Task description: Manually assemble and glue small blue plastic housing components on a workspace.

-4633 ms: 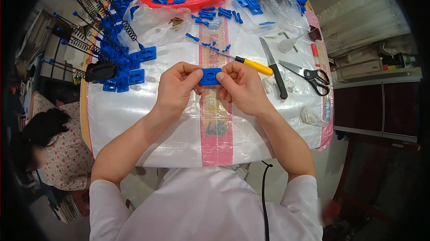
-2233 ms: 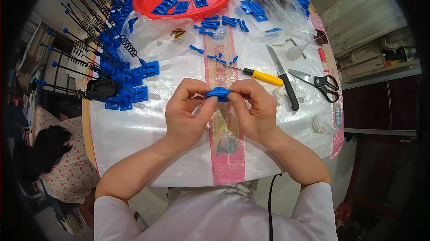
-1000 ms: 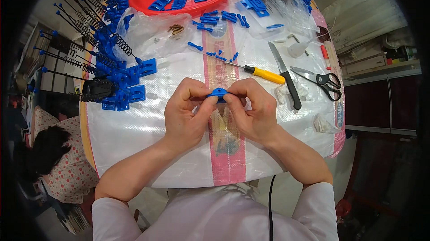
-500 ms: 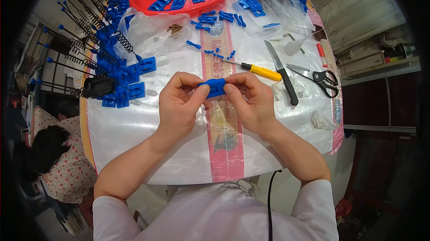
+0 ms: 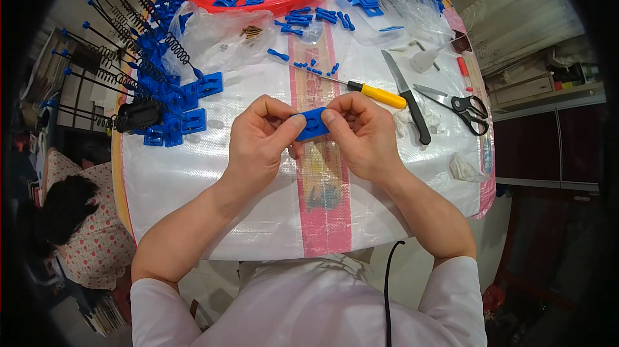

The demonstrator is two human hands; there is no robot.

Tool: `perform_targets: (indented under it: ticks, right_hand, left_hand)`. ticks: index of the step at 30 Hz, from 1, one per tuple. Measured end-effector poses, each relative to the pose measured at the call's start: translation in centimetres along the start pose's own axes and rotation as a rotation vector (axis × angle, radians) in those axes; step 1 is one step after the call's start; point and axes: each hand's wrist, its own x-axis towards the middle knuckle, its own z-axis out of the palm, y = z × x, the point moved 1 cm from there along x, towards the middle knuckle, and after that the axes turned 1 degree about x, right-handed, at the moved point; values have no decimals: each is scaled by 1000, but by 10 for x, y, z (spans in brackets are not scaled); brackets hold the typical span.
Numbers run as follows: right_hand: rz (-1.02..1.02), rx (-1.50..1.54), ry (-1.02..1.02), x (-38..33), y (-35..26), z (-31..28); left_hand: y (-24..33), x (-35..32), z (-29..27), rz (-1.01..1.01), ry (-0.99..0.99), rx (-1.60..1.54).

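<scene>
Between both hands, above the middle of the table, I hold a small flat blue plastic plate (image 5: 313,123) with a raised part in its centre. My left hand (image 5: 263,141) pinches its left end between thumb and fingers. My right hand (image 5: 361,134) grips the right end the same way, thumb on top. Fingertips cover both ends of the plate. Just beyond the hands lie tiny blue pieces (image 5: 314,68) and a yellow-handled screwdriver (image 5: 382,94).
Blue assemblies with black springs (image 5: 174,99) crowd the left edge. A red basin (image 5: 213,0) with blue parts stands at the back, near screws (image 5: 252,32) on a plastic bag. To the right lie a knife (image 5: 414,112), scissors (image 5: 465,107) and a red marker (image 5: 463,71).
The blue plate has tilted slightly in my fingers, so its top face shows more. My hands stay in nearly the same place, still gripping both ends.
</scene>
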Motion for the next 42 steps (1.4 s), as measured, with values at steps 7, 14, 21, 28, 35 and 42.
perform_targets:
  ticks: [7, 14, 21, 28, 35, 42]
  right_hand:
    - [108, 91, -10, 3, -5, -1]
    - [222, 153, -44, 4, -10, 0]
    - [236, 200, 52, 6, -10, 0]
    - [263, 229, 41, 5, -11, 2]
    - [259, 254, 46, 4, -7, 6]
    - [269, 244, 60, 3, -8, 7]
  left_hand:
    - [-2, 5, 0, 30, 87, -91]
    - [-3, 7, -2, 27, 74, -63]
    - [0, 1, 6, 76, 30, 53]
    - [-1, 2, 4, 91, -11, 93]
    - [1, 3, 4, 33, 13, 44]
    - [-1, 2, 5, 36, 25, 8]
